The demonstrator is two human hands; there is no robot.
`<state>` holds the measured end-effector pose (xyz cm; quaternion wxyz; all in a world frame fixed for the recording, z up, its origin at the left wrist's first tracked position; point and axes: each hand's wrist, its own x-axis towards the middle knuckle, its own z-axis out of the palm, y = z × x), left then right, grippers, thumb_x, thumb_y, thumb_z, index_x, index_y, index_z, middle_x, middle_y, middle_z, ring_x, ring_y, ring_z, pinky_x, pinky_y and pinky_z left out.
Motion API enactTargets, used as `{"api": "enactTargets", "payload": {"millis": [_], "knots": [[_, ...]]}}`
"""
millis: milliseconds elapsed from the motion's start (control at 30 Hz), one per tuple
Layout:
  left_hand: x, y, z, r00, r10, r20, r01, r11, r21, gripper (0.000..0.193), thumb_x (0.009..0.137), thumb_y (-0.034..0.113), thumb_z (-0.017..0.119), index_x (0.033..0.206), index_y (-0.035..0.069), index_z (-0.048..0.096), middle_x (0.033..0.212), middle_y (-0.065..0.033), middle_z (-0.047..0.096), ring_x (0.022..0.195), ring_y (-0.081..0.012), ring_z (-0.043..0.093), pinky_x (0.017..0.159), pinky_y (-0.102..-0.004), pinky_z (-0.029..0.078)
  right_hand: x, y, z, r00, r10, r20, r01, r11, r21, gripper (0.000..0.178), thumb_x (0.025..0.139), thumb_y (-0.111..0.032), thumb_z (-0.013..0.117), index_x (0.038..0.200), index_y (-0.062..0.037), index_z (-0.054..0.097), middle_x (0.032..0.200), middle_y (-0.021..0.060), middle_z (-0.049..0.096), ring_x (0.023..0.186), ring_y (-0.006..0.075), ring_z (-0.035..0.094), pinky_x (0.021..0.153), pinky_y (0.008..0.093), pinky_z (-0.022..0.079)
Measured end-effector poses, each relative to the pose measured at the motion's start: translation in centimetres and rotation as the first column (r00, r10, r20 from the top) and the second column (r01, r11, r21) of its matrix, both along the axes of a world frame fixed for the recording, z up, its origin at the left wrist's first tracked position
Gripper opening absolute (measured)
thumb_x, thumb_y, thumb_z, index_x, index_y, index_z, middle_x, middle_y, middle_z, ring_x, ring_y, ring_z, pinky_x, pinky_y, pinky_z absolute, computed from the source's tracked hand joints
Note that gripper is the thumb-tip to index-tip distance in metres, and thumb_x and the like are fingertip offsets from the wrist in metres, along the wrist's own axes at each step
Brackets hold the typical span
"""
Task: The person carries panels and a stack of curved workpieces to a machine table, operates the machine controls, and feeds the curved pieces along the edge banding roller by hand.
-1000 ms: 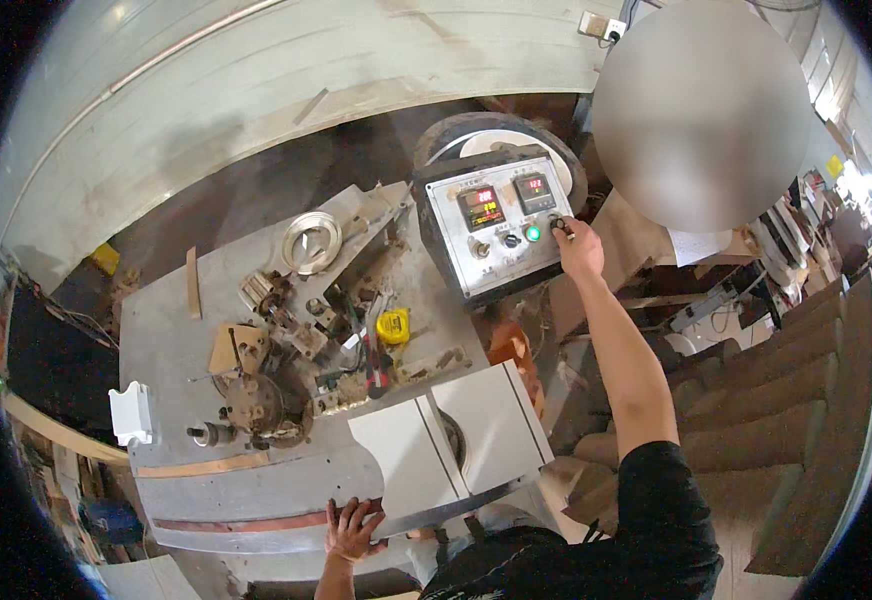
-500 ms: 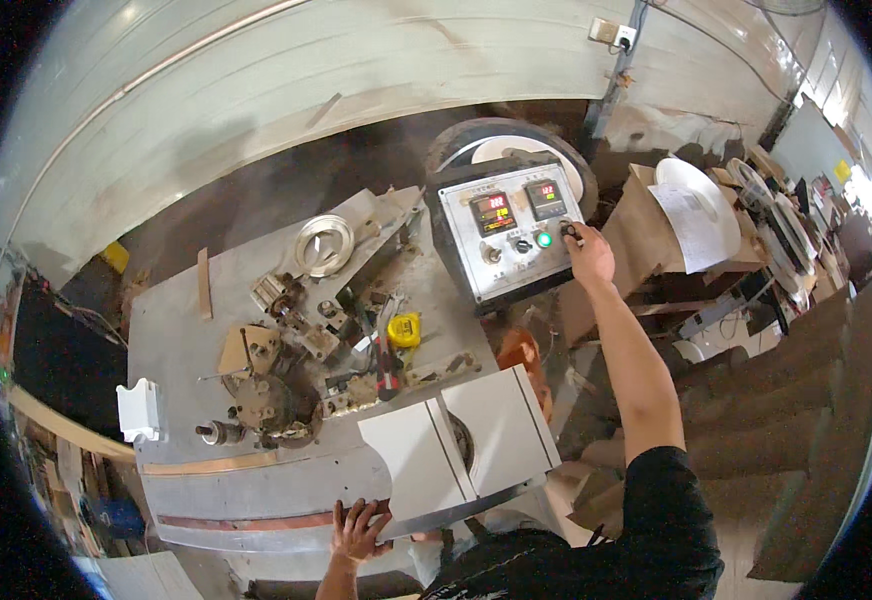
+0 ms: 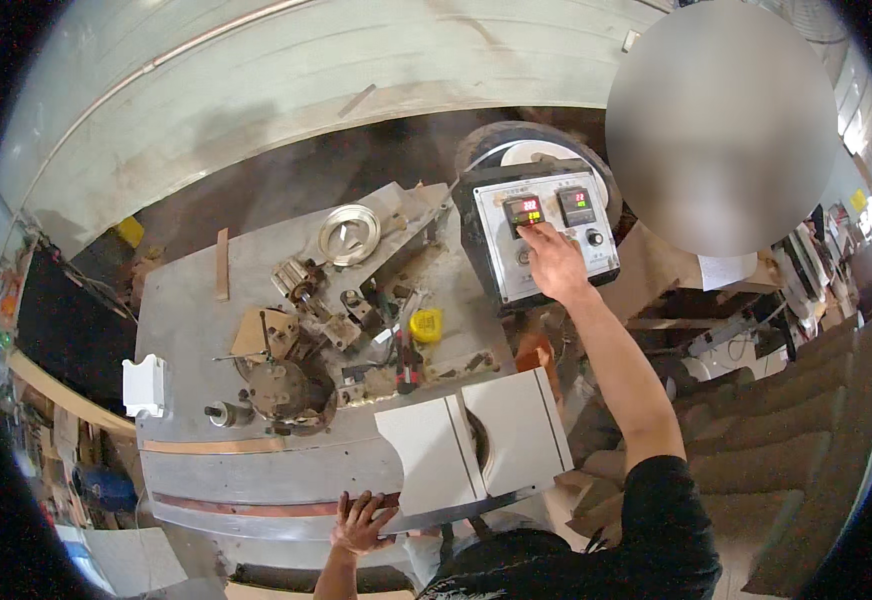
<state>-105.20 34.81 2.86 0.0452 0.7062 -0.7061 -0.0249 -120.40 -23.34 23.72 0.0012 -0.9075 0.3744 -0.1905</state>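
Note:
My left hand (image 3: 359,523) rests with spread fingers on the front edge of the grey metal table (image 3: 256,475), beside a reddish-brown strip (image 3: 266,507). Just right of it lie pale flat panels (image 3: 426,455) with a round gap between them. At the end of an outstretched arm, my right hand (image 3: 556,262) reaches over the control box (image 3: 504,275), its fingers extended. Its fingertips touch or nearly touch the panel just below the left lit display (image 3: 523,210). Right of that is a second display (image 3: 576,205), with a black knob (image 3: 594,238) below. The hand hides part of the controls.
Mid-table stands a greasy metal mechanism (image 3: 281,385). Near it are a yellow tape measure (image 3: 425,324), a red-handled tool (image 3: 407,372) and a metal ring (image 3: 349,236). A white piece (image 3: 143,387) sits at the left edge. A blurred oval (image 3: 721,130) covers the upper right.
My right hand has left the black knob and moved left across the panel to below the left display. The view has shifted slightly, and my left hand stays on the table edge.

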Motion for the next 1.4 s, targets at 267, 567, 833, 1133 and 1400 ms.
{"api": "enactTargets", "payload": {"millis": [267,567,833,1133,1400], "knots": [[-0.1,-0.1,0.1,1.0,0.02,-0.023,-0.02,1.0,-0.014,0.063,0.072,0.067,0.064,0.126,0.036,0.062,0.134,-0.0028,0.054,0.125,-0.0267,0.05,0.106,-0.066,0.029,-0.3,-0.7,-0.7,0.998,0.069,0.008,-0.069,0.998,0.006,0.052,0.082,-0.002,0.054,0.132,-0.0175,0.057,0.128,0.0064,0.053,0.107,0.0281,0.061,0.089,0.0494,0.048],[-0.1,0.0,0.9,1.0,0.008,0.02,-0.007,0.999,-0.043,0.066,0.069,0.066,0.066,0.127,0.035,0.061,0.139,-0.0026,0.05,0.127,-0.0271,0.049,0.109,-0.0647,0.026,0.6,-0.1,0.0,0.963,-0.029,-0.268,0.006,0.996,-0.084,0.057,0.082,-0.003,0.057,0.137,-0.0144,0.052,0.133,0.0056,0.048,0.112,0.0271,0.059,0.092,0.0493,0.045],[-1.0,0.6,0.6,0.997,0.059,-0.058,-0.058,0.998,0.021,0.079,0.063,0.065,0.071,0.135,0.039,0.052,0.142,-0.0009,0.047,0.131,-0.0245,0.044,0.11,-0.0637,0.027,-2.0,4.0,2.1,0.993,0.018,0.113,-0.031,0.993,0.111,0.049,0.084,-0.003,0.056,0.132,-0.011,0.057,0.13,0.0122,0.059,0.121,0.0319,0.055,0.099,0.0462,0.043],[0.6,0.1,1.7,0.997,0.045,0.064,-0.051,0.995,0.083,0.086,0.062,0.066,0.073,0.139,0.035,0.05,0.148,-0.0014,0.043,0.139,-0.0246,0.037,0.115,-0.0606,0.023,-8.7,29.1,-2.9,0.922,0.175,0.345,-0.328,0.828,0.455,0.037,0.083,-0.017,0.069,0.117,-0.0049,0.064,0.12,0.0178,0.06,0.119,0.0345,0.055,0.101,0.0442,0.042],[-2.0,-1.1,2.8,0.683,0.225,-0.695,-0.313,0.95,-0.001,0.05,0.09,0.036,0.063,0.135,0.016,0.054,0.139,-0.0096,0.05,0.131,-0.0331,0.043,0.112,-0.0519,0.029,-2.9,44.2,-4.6,0.978,0.139,-0.155,-0.079,0.936,0.342,0.062,0.087,-0.052,0.058,0.133,-0.01,0.058,0.144,0.02,0.044,0.137,0.0511,0.031,0.113,0.0686,0.014]]}}
